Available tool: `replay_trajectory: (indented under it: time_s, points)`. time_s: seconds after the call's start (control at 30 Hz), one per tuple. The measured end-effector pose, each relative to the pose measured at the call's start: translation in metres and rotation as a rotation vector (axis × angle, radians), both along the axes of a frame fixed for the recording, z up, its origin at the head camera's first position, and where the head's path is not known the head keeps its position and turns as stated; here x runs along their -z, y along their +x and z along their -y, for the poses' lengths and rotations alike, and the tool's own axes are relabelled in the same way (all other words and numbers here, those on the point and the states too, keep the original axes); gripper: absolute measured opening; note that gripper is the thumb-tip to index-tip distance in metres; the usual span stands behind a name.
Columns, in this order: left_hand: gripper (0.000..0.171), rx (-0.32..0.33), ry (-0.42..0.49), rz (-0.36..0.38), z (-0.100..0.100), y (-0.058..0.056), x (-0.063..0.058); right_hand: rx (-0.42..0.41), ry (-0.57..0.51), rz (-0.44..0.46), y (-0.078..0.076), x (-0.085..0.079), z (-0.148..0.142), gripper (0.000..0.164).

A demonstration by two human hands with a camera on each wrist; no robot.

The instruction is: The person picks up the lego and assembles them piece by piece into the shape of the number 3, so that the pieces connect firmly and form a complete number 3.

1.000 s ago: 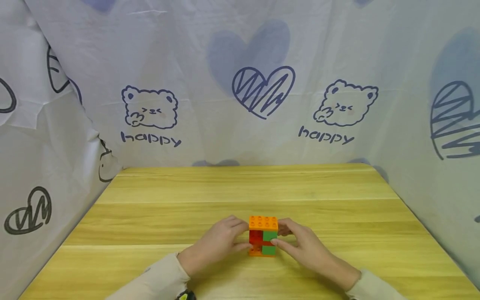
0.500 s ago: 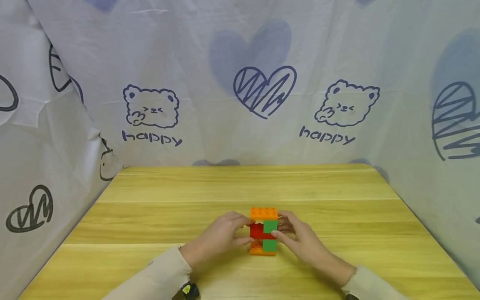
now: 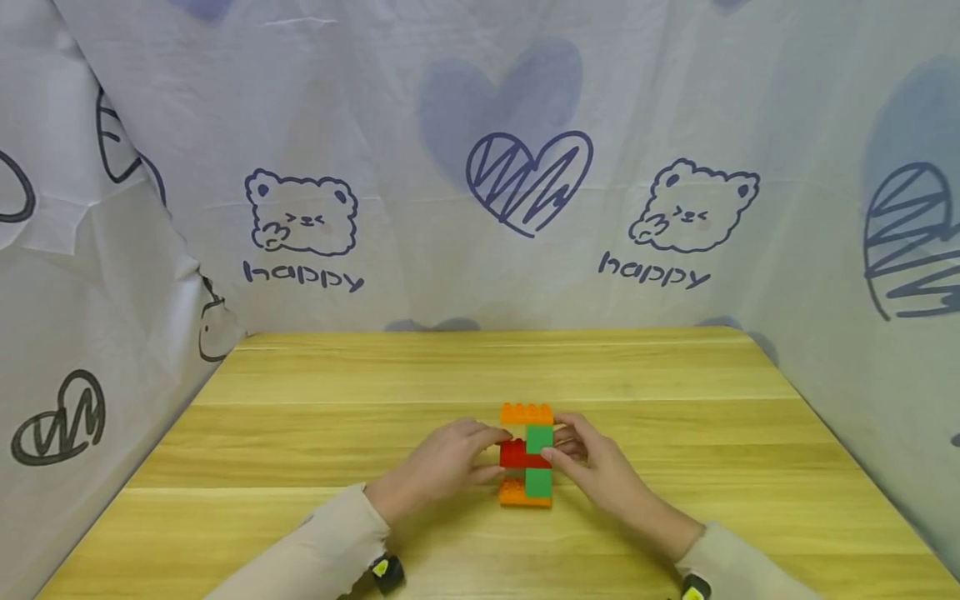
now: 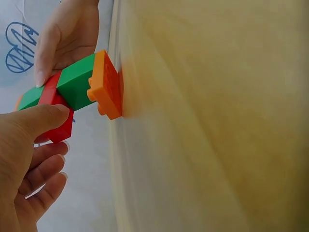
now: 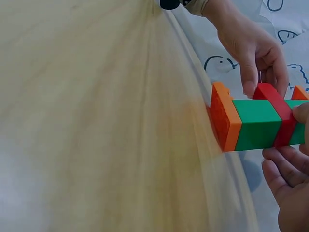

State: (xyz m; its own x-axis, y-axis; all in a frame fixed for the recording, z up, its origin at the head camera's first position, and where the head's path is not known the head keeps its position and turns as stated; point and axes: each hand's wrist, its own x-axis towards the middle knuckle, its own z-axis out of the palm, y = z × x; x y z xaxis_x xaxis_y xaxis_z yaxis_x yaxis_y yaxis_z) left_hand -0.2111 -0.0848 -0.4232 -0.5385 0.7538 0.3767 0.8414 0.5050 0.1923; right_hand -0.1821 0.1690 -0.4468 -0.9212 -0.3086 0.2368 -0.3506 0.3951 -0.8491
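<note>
A stack of toy building bricks [image 3: 538,440] stands between my two hands near the middle of the table. It has orange bricks at both ends, two green bricks and a red brick [image 3: 514,454] that juts out left between the greens. My left hand [image 3: 442,458] pinches the jutting red end; in the left wrist view its thumb [image 4: 53,116] lies on the red brick. My right hand [image 3: 600,467] grips the stack's right side, its thumb at the red and upper green bricks. In the right wrist view the lower orange brick [image 5: 224,118] lies against or just above the table; I cannot tell which.
A wood-grain table [image 3: 337,400] spreads around the stack. White cloth [image 3: 412,275] printed with hearts and bears hangs behind it and along both sides. A black wrist device [image 3: 387,573] sits at the left sleeve, another device [image 3: 695,587] at the right.
The stack's upper end has risen in the head view and its studded top now shows more from the side. Both hands have moved slightly up with it, keeping their hold.
</note>
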Motion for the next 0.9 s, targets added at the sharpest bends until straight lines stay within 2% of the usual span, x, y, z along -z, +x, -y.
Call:
replay_trajectory:
  time_s: [0.13, 0.3, 0.57, 0.73, 0.9]
  points:
    - [0.036, -0.013, -0.03, 0.011, -0.001, -0.003, -0.001, 0.021, -0.041, 0.098, -0.005, -0.002, 0.002, 0.054]
    - [0.03, -0.034, -0.06, 0.014, -0.003, -0.006, -0.001, 0.038, -0.052, 0.178, -0.011, -0.003, 0.003, 0.055]
    - [0.024, -0.035, -0.097, -0.041, -0.005, -0.014, 0.002, 0.063, -0.04, 0.228, -0.018, -0.006, 0.005, 0.057]
    - [0.023, -0.043, -0.121, -0.073, -0.007, -0.02, 0.003, 0.073, -0.022, 0.25, -0.025, -0.002, 0.005, 0.057]
    - [0.024, -0.044, -0.128, -0.111, -0.009, -0.024, 0.003, 0.065, -0.054, 0.3, -0.031, 0.002, 0.005, 0.057]
